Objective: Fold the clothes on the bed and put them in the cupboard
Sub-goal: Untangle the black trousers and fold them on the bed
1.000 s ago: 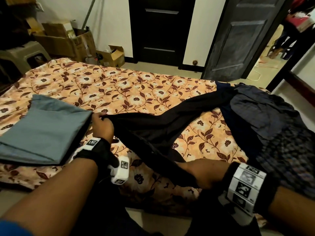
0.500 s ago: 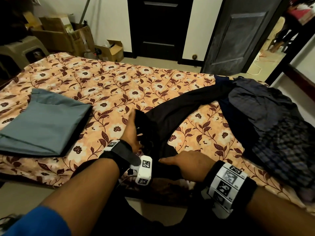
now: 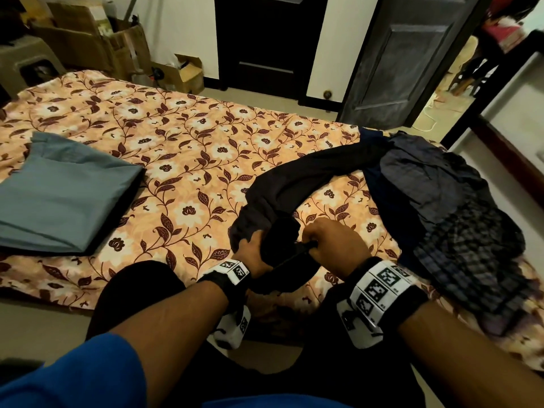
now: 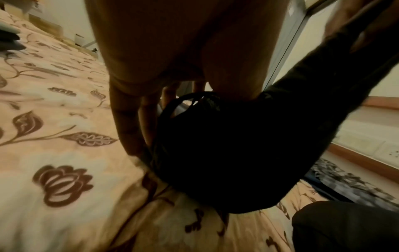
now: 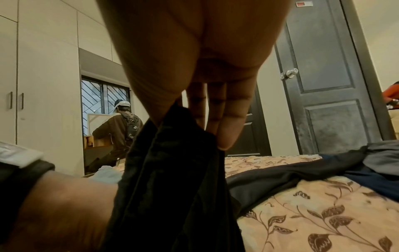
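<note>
Black garment: bunched at the near edge of the bed, between our two hands; one long part trails away to the right, up to the heap of clothes.
Left hand: we grip the bunched black cloth from its left side, fingers curled round the fabric, as the left wrist view shows.
Right hand: we pinch a fold of the same garment between thumb and fingers; the cloth hangs down from this pinch in the right wrist view.
Bed: covered with an orange sheet printed with brown leaves and flowers; we stand at its near edge.
Folded grey garment: lies flat on the left part of the bed, well apart from our hands.
Heap of clothes: unfolded dark blue, grey and checked pieces on the right side of the bed.
Cardboard boxes: on the floor beyond the bed, at the far left.
Dark door: stands open beyond the bed on the right.
</note>
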Action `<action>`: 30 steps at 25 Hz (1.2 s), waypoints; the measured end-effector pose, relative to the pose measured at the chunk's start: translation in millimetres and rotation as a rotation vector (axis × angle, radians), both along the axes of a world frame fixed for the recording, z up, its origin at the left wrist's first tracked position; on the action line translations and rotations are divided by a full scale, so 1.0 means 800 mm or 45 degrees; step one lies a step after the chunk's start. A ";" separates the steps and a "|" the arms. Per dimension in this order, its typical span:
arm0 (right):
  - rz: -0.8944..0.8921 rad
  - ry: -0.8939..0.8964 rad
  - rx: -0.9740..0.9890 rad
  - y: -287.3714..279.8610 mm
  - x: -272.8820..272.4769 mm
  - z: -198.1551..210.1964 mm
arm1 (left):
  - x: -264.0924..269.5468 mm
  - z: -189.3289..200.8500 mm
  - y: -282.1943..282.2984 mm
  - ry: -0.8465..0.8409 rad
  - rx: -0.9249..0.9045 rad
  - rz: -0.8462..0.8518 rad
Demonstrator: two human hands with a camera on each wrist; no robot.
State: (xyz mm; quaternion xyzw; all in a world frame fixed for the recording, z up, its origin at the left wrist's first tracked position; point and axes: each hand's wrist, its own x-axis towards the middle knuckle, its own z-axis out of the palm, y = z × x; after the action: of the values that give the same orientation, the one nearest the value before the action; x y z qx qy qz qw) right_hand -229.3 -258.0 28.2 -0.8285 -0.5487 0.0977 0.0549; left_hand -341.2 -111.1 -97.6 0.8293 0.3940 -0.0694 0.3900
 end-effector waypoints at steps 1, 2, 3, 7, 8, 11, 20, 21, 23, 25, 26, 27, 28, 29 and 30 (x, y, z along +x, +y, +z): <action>0.002 0.007 -0.014 -0.002 -0.002 -0.005 | 0.001 -0.004 0.000 0.037 -0.035 0.017; 0.005 -0.008 -0.036 -0.004 -0.002 -0.009 | 0.000 -0.005 0.000 0.027 -0.062 0.051; 0.000 -0.035 -0.061 -0.005 -0.001 -0.011 | 0.000 -0.003 -0.001 -0.028 -0.064 0.091; 0.047 -0.035 -0.295 0.001 0.019 -0.016 | -0.001 0.012 -0.004 -0.271 0.009 0.179; 0.118 -0.022 -0.390 0.007 0.023 -0.017 | -0.003 0.018 -0.004 -0.306 0.015 0.161; 0.274 -0.039 -0.530 0.029 0.026 -0.023 | -0.012 0.040 -0.005 -0.380 0.069 -0.011; 0.184 0.015 -0.703 0.066 0.038 -0.049 | -0.032 0.076 -0.001 -0.551 0.073 -0.012; 0.155 0.004 -0.705 0.065 0.040 -0.050 | -0.034 0.081 0.002 -0.589 0.033 0.033; 0.087 -0.057 -0.671 0.064 0.045 -0.042 | -0.038 0.084 0.013 -0.609 0.080 0.114; 0.067 -0.131 -0.643 0.068 0.048 -0.025 | -0.042 0.080 0.023 -0.493 0.206 0.091; 0.073 -0.158 -0.634 0.073 0.049 -0.018 | -0.042 0.078 0.025 -0.438 0.237 0.070; 0.078 -0.190 -0.635 0.076 0.050 -0.011 | -0.041 0.076 0.022 -0.419 0.249 0.067; 0.076 -0.230 -0.637 0.080 0.049 -0.002 | -0.038 0.075 0.018 -0.429 0.272 0.084; 0.054 -0.249 -0.628 0.082 0.050 0.004 | -0.034 0.075 0.012 -0.434 0.317 0.107; 0.031 -0.240 -0.614 0.083 0.053 0.009 | -0.030 0.076 0.006 -0.422 0.356 0.126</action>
State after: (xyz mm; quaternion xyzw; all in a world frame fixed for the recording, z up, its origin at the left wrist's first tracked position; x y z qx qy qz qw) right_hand -186.9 -191.9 35.7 -0.8164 -0.5221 0.1488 -0.1969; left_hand -365.2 -106.0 -37.2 0.8550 0.3705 0.1425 0.3339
